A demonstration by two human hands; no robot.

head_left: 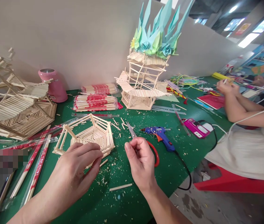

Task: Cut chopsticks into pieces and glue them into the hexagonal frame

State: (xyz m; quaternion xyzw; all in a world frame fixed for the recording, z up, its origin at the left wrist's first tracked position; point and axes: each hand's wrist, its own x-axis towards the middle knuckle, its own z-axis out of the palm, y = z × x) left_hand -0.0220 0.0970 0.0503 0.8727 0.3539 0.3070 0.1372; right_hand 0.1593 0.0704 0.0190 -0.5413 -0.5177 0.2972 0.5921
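Pale wood: the stick base (100, 137) lies left of centre in the picture, its longer axis running across the view, its open side up. Your left hand (76, 165) is the nearer one — it comes in from the lower left, palm down, and covers part of the near rim; the base extends beyond its fingers, towards the top of the picture. Those fingers are bent, thumb close beneath; whether they grip the rim or a small piece, you cannot tell. Your right hand (141, 163), just right of centre, is apart from the base, its fingers curled and thumb drawn in; what it may hold is hidden. The scissors (131, 129) pass behind it — blades pointing to the upper left, red handle on its right side. Beyond the handle lies the glue gun (166, 142), nozzle leftward.
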